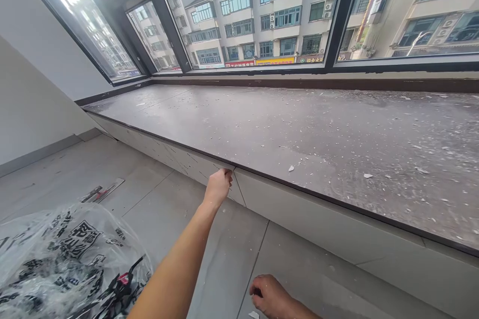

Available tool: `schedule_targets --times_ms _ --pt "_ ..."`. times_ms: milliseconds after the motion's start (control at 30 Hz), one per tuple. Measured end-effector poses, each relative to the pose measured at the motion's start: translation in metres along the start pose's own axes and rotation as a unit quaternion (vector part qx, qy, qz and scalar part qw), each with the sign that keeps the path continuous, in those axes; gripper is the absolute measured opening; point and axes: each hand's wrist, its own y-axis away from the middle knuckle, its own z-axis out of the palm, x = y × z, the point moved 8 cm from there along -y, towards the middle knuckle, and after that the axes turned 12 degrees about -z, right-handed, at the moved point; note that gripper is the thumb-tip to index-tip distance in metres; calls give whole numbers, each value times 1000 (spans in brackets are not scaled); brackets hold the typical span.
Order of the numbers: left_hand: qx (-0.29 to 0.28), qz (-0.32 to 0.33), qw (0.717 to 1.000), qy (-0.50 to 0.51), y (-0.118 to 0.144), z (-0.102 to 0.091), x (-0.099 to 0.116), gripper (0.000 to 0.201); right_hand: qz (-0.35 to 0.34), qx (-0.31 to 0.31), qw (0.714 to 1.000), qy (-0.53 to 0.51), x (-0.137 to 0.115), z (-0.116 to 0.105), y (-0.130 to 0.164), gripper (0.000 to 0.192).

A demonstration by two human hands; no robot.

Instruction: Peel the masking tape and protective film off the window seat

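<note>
The left hand (217, 187) reaches out at the end of a straight arm to the top of a pale panel (202, 167) that faces the low box under the window. Its grip is curled together over the panel's upper edge, right under the dark lip of the window ledge (284, 129); the fingertips go out of sight behind that edge, so how deep they reach cannot be told. The panel's top edge stands slightly out from the lip there, and a thin seam just to the right of the hand parts it from the next panel (322, 229).

The right hand (269, 296) is low, near the bottom edge of the picture, resting knuckles up on the tiled floor (157, 194). Its fingers are bent under; whether they hold anything cannot be made out. A small white chip (253, 315) lies just beside it.

The ledge runs wide and long, dusty and strewn with white flecks, to the black window frame (337, 20), with buildings beyond the glass. Bare tiles lie open between the two hands and to the left.

A clear plastic bag (67, 264) with black printing fills the lower left corner, cut off by the picture's edge, its contents hard to read. A flat printed strip (103, 191) lies on the floor beyond it.
</note>
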Motion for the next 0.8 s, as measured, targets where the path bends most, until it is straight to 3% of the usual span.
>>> schedule_targets --times_ms 367,633,800 --pt "-53 -65 992 96 -10 2 -5 16 5 -60 998 7 18 20 1 31" --pt "-95 -60 985 132 -6 8 -6 20 4 -93 996 0 7 30 -3 34" --pt "-97 -69 984 132 -8 9 -8 21 11 -113 994 -8 13 34 -3 33"
